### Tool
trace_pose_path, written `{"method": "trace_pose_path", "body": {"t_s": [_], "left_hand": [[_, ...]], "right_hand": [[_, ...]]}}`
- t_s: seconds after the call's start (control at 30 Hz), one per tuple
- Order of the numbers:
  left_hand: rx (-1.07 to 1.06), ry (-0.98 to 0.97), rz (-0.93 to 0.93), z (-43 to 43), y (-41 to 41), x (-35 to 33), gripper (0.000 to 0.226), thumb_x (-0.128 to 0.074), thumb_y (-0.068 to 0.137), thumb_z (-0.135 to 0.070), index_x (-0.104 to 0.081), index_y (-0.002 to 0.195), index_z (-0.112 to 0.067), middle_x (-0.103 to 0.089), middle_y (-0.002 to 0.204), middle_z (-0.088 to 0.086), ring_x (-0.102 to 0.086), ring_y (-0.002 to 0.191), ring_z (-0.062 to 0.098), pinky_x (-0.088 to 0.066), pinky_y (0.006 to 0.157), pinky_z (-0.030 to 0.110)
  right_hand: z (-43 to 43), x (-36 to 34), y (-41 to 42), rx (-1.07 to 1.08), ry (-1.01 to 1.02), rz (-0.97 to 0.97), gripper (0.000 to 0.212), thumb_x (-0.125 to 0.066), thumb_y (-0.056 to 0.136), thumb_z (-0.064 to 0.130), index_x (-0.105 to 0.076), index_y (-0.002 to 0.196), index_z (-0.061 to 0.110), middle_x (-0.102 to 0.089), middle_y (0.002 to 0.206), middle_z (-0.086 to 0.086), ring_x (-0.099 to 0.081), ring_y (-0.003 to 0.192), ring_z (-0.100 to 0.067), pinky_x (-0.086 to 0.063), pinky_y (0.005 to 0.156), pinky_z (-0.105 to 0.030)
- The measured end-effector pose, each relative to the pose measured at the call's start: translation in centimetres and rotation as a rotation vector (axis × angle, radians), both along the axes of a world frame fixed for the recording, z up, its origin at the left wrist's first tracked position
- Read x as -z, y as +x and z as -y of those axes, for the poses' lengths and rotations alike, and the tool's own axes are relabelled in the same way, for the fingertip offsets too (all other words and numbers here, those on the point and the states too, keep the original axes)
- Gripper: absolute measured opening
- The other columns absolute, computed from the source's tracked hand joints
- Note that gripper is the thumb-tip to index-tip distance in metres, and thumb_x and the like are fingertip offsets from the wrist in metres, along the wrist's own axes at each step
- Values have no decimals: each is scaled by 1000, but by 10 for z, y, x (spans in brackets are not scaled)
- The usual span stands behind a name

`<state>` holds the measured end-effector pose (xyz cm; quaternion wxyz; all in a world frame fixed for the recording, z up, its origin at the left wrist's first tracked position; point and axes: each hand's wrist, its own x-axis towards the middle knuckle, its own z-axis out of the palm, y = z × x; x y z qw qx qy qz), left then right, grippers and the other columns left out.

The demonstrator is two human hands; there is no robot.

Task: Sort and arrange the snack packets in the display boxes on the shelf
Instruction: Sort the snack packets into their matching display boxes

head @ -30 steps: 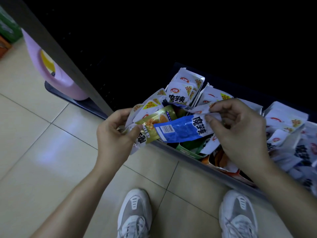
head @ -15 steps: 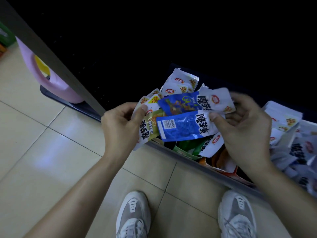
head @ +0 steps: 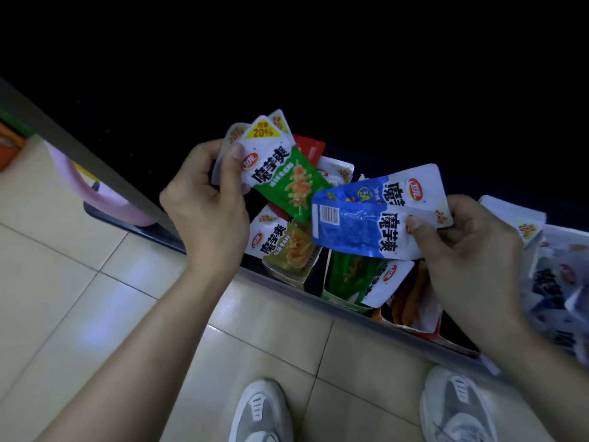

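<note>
Pale tiles of the floor are filling the lower and left parts of the frame, with a soft glare lying on them, and two grey-white shoes are standing at the bottom edge. The shelf is running diagonally from mid-left to lower right behind a grey lip, and everything above it is sinking into darkness. A pink jug is sitting at the left beside a grey upright. The left hand is gripping a fan of packets, a green packet lying on top under the thumb, up at the centre of the frame. The right hand is pinching two blue packets at centre right, just over the boxes, which are standing along the lip with olive, green and orange packets inside. Half a second ago the two bundles were touching and a gold packet was fronting the left fan; now the hands are holding them slightly apart, with the green packet's lower corner just overlapping the blue pair, and the left fan is sitting higher. A pile of white packets is crowding the right edge, close behind the right hand. Open floor is lying at the left and below.
</note>
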<state>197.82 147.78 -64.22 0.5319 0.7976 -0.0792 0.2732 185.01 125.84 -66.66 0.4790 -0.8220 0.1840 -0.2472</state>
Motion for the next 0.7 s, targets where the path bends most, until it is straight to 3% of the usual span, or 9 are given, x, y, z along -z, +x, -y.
{"method": "trace_pose_path", "body": {"t_s": [0.07, 0.13, 0.23, 0.4, 0.5, 0.57, 0.7], "left_hand": [[1, -90, -12, 0, 0, -7, 19, -60, 102, -25, -70, 99, -10, -68, 75, -17, -69, 68, 1, -58, 65, 30], [24, -164, -42, -1, -2, -11, 21, -59, 103, -23, -69, 103, -5, -69, 81, -9, -71, 71, 7, -62, 69, 37], [51, -238, -79, -4, -13, -14, 17, -58, 104, -19, -66, 102, -3, -69, 84, -4, -71, 78, 11, -60, 76, 32], [99, -323, -111, -4, -32, -13, 14, -56, 104, -13, -62, 91, -13, -67, 82, -4, -67, 80, 13, -55, 78, 24], [138, -345, -149, -1, -36, -12, 13, -56, 104, -15, -61, 94, -9, -66, 84, 3, -66, 79, 10, -54, 79, 23], [179, -341, -194, 3, -37, -10, 14, -56, 104, -16, -64, 93, -12, -68, 83, -1, -66, 79, 11, -54, 78, 24], [243, -217, -275, 14, -43, -13, 15, -57, 104, -17, -67, 97, -9, -71, 77, -6, -68, 72, 9, -56, 65, 27]], "right_hand": [[-1, -5, -3, 4, 14, 7, 6, -66, 94, 22, -67, 99, 26, -71, 86, 16, -71, 77, -9, -59, 68, -40], [3, -11, -7, 22, 39, 21, 6, -65, 94, 21, -67, 99, 25, -71, 85, 17, -71, 76, -4, -57, 64, -26], [13, -17, -12, 45, 83, 56, 9, -64, 95, 16, -67, 103, 20, -71, 88, 12, -70, 77, -2, -51, 59, -13], [31, -20, -21, 81, 142, 88, 17, -62, 96, 9, -64, 102, 25, -70, 94, 20, -67, 79, 6, -47, 66, -7], [39, -17, -25, 97, 172, 79, 24, -62, 96, 8, -64, 95, 32, -73, 90, 22, -69, 85, 0, -52, 73, -14], [41, -16, -28, 90, 180, 73, 20, -62, 96, 8, -66, 100, 26, -74, 94, 14, -70, 89, -5, -54, 77, -20], [44, -26, -37, 51, 196, 71, 15, -60, 97, 7, -66, 108, 17, -72, 97, 16, -70, 87, 0, -52, 71, -11]]}}
